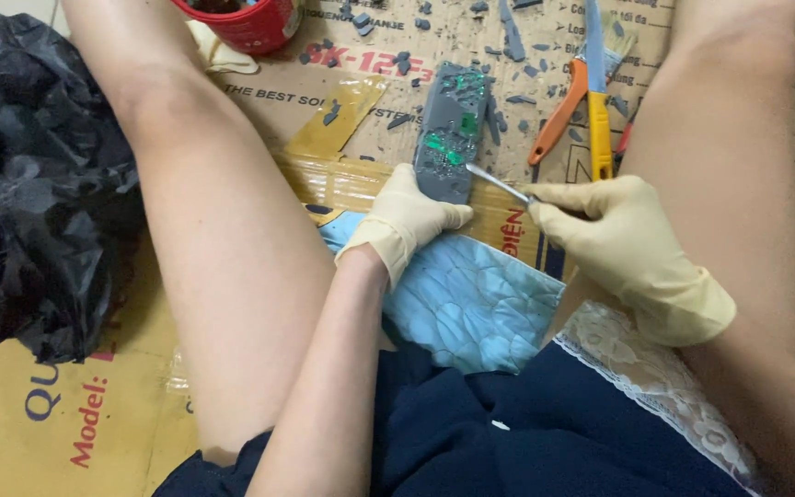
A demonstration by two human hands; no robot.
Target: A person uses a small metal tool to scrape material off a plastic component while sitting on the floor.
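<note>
Right hand [627,244], in a cream glove, has its grip clamped around a thin metal scraping tool [499,184], and the tip sits right at the lower right edge of the grey-coated circuit board [453,133]. Left hand [407,216], gloved the same way, is closed on the near end of that board, pinning it flat on the cardboard [66,423] spread over the floor between the person's legs.

Looks to me like the scraping step is well under way: green board shows through in patches, but most of the grey coating is still on. I'd guess the next stroke wants a shallow angle and steady pressure from the holding hand, so the blade lifts coating and doesn't dig into the green.

Grey chips [402,64] are scattered around the far end of the board. Just right of it lie an orange-handled tool [558,120] and a yellow-and-blue brush [598,92], touching each other. A red tub [255,26] sits at the top edge, and a crumpled black plastic bag [29,184] is off to the left. A light blue cloth [471,308] lies on the lap.

Packaging-wise: the cardboard is flattened brown box panels, with red and dark blue print near the bottom left, red lettering near the tub, and strips of shiny yellowish tape.
</note>
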